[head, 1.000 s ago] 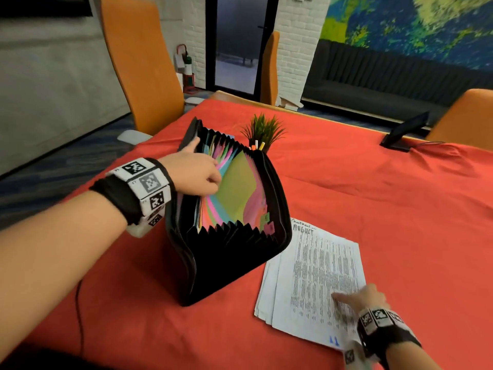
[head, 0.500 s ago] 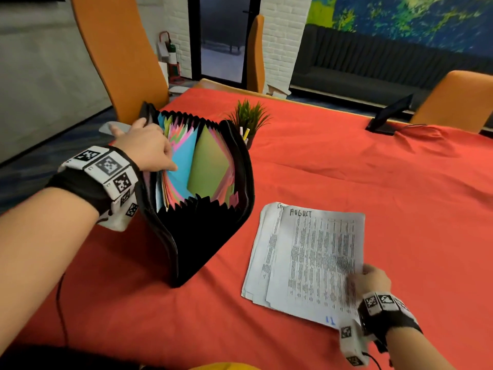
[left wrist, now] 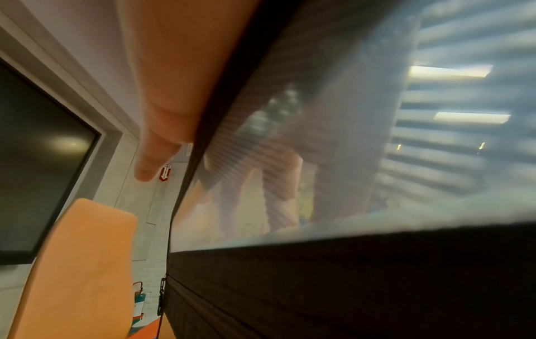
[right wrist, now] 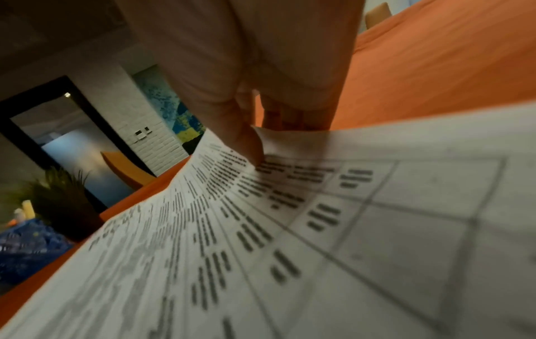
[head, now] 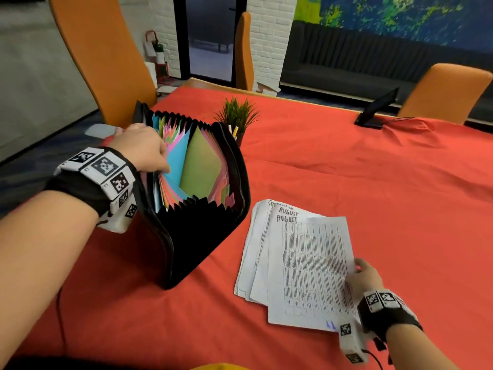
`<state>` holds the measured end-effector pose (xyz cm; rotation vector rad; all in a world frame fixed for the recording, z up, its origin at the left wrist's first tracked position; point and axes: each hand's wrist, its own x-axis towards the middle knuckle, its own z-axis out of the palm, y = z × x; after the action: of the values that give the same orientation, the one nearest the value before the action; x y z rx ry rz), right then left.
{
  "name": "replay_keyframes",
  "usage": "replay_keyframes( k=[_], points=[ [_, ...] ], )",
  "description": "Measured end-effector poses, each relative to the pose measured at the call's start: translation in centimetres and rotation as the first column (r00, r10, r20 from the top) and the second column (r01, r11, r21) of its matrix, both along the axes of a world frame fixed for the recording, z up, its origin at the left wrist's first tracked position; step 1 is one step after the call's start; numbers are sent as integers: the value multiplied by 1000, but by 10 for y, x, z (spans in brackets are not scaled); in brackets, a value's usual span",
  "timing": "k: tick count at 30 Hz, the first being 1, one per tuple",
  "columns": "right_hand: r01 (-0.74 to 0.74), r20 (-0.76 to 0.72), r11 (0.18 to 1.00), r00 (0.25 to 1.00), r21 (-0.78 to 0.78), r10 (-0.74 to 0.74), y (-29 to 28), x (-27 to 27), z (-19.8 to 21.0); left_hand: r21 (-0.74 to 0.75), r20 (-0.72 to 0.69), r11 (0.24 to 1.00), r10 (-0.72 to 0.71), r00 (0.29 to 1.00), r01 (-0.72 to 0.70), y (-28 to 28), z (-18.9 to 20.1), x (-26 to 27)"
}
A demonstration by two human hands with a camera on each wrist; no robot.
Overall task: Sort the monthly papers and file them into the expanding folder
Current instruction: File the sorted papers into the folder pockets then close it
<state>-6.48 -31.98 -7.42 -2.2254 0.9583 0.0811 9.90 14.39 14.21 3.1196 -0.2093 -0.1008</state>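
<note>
As the left hand [head: 141, 148] curled its fingers into the folder [head: 197, 231] pockets, right hand [head: 364, 276] fingers pinching the top sheet [head: 309, 271], stack [head: 253, 252] on the red table [head: 373, 188].

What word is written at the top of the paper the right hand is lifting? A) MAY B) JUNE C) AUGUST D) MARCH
C: the top sheet, pinched at its edge by the right hand, has AUGUST handwritten across its top.

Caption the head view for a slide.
Left hand parts black expanding folder; right hand lifts printed white sheet.
</note>
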Motion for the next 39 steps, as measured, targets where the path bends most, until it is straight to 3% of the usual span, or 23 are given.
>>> replay_keyframes(
  k=[3,9,13,17,21,25,30,34,39],
  points=[
    [43,3,994,999,99,-44,-5,8,-1,4,21,1000,-4,1000,4,-7,1,-3],
    [74,-23,992,997,104,-72,-12,8,6,-9,28,1000,-1,1000,1,-1,-1,-1],
    [76,-59,977,996,199,-66,-15,4,7,-24,46,1000,8,999,-7,5,-2,-2],
    [13,50,976,998,216,-25,-7,9,23,-32,39,999,17,999,-16,4,-1,-4],
    [-128,220,990,969,59,112,2,30,80,-48,45,999,4,999,-2,1,0,-6],
    [-216,419,967,872,-137,254,17,60,188,-57,59,998,-11,998,15,-5,2,-12],
    [-247,655,966,719,-73,234,46,107,282,11,-6,1000,-23,1000,23,-13,8,-13],
    [-301,671,942,669,-150,320,101,139,314,16,-38,999,-36,999,36,-17,9,-11],
    [-342,515,871,706,-352,486,164,166,301,25,-43,998,-54,998,55,-19,10,-11]
  ],
)
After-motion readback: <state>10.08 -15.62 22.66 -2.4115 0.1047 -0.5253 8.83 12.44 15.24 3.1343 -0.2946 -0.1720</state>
